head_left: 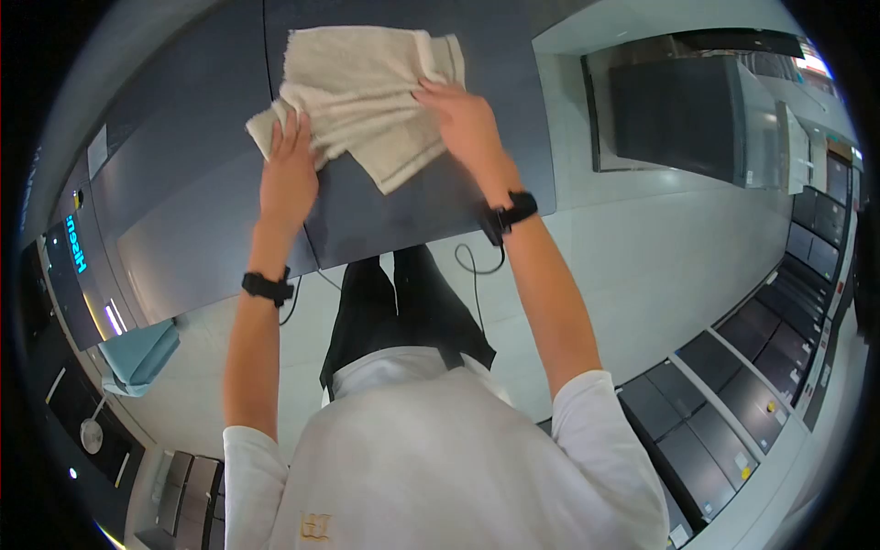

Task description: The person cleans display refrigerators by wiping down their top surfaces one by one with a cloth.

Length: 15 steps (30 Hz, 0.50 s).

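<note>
A beige towel (353,69) lies rumpled and partly folded on a dark grey flat surface (367,220), with creases running across its middle. My left hand (290,174) rests on the towel's left edge, fingers stretched out and slightly apart. On the towel's right side lies my right hand (467,128), its fingers extended over the cloth and pointing left. Both thumbs are mostly hidden. Each wrist wears a black band, the left band (266,287) and the right band (515,212).
A thin seam splits the grey surface. Cables hang below the wrists. At the left stands a panel with a lit blue display (75,245) and a light-blue object (142,356). A dark box-shaped unit (674,119) stands at right, with rows of dark panels (724,394) beyond the pale floor.
</note>
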Each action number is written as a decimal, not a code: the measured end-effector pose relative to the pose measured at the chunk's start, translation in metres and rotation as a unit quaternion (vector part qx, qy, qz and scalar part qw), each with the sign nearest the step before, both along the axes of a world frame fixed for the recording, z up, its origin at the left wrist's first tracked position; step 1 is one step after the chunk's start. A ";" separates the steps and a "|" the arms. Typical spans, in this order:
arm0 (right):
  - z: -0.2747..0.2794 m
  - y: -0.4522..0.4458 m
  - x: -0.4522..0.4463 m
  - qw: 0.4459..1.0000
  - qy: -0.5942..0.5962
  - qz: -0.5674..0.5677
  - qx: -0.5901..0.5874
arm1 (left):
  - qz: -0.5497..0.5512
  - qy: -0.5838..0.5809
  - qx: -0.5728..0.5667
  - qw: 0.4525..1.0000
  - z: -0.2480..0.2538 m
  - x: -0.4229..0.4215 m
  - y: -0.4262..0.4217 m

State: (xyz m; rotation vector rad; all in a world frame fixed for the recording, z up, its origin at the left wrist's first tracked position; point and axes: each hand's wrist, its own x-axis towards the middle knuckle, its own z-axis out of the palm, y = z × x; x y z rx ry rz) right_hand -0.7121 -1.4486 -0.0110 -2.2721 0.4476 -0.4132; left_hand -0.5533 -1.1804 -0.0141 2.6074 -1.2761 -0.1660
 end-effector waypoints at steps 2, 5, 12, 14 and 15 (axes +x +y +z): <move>0.005 0.010 -0.032 1.000 0.019 -0.013 -0.015 | -0.003 0.034 0.004 0.999 0.015 -0.031 -0.004; 0.010 0.044 -0.080 0.997 0.019 -0.070 -0.020 | 0.006 0.003 0.002 1.000 0.007 -0.067 -0.005; 0.008 0.118 -0.155 0.992 -0.009 -0.120 -0.048 | -0.029 0.001 0.087 0.996 0.030 -0.157 -0.020; 0.020 0.118 -0.162 0.995 -0.016 -0.090 -0.040 | -0.069 0.002 0.134 0.989 0.041 -0.169 -0.028; 0.023 0.113 -0.166 0.996 -0.031 -0.076 -0.025 | -0.086 0.000 0.158 0.984 0.047 -0.178 -0.035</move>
